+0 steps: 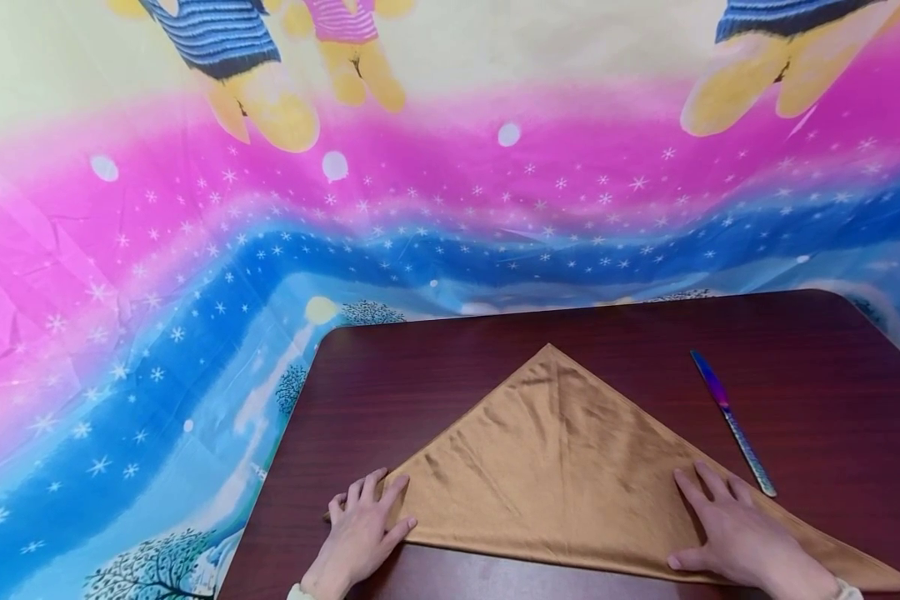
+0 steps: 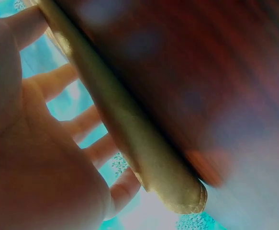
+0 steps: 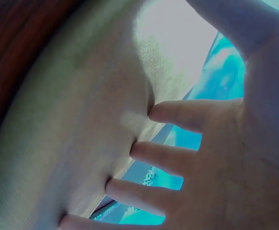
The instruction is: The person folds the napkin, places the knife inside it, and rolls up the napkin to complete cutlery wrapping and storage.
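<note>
A gold-brown satin cloth napkin (image 1: 555,467), folded into a triangle, lies on the dark wooden table with its peak pointing away from me. My left hand (image 1: 363,525) rests with spread fingers on its left corner. On the right part of the cloth, my right hand (image 1: 735,525) presses down with fingertips spread apart; the right corner reaches out past the wrist. The left wrist view shows the left fingertips touching the edge of the cloth (image 2: 129,124). In the right wrist view, fingertips dent the surface of the cloth (image 3: 91,124).
A rainbow-coloured table knife (image 1: 731,421) lies right of the cloth, its blade pointing away. The table (image 1: 420,375) has rounded far corners. Behind it hangs a printed backdrop (image 1: 420,183) with snowflakes and cartoon bears, in pink and blue.
</note>
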The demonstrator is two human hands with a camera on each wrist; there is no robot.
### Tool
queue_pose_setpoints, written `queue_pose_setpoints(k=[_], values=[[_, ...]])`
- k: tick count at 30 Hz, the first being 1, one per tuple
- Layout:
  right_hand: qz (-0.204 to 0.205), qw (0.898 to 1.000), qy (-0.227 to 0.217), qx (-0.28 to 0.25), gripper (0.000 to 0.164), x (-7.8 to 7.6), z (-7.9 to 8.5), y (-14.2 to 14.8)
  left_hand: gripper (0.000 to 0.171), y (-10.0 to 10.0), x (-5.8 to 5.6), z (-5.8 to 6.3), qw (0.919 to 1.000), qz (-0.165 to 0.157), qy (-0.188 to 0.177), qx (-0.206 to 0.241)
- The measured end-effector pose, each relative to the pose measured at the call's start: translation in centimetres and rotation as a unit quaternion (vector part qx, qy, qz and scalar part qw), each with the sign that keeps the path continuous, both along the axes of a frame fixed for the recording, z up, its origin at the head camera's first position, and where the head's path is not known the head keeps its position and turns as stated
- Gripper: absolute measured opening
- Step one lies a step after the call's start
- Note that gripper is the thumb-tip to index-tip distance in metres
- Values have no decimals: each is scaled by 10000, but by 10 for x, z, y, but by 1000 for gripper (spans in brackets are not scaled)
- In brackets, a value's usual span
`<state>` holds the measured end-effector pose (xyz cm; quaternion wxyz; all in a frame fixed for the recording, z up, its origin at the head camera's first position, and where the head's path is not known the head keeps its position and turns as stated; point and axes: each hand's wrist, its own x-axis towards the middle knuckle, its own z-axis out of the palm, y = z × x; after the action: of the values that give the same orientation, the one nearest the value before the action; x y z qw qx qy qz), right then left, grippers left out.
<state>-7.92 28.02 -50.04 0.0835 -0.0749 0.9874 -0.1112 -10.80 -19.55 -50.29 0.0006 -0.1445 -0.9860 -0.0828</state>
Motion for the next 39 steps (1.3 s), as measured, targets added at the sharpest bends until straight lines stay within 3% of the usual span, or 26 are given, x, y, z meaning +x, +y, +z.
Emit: queue_pose_setpoints(k=[14,22,30,39], values=[[1,9998,-41,-170,114,-9,-2,8,55,0,4,2,9995,3,-280,168],[76,9995,-112,-290,114,-15,-5,17,51,-3,1,4,9999,-13,-104,119],[-2,9994,4,-333,115,-17,-2,19,49,-5,-1,6,9998,-105,-147,92],[52,9996,49,-276,103,-18,2,21,47,-7,-4,7,9990,-158,-386,176]])
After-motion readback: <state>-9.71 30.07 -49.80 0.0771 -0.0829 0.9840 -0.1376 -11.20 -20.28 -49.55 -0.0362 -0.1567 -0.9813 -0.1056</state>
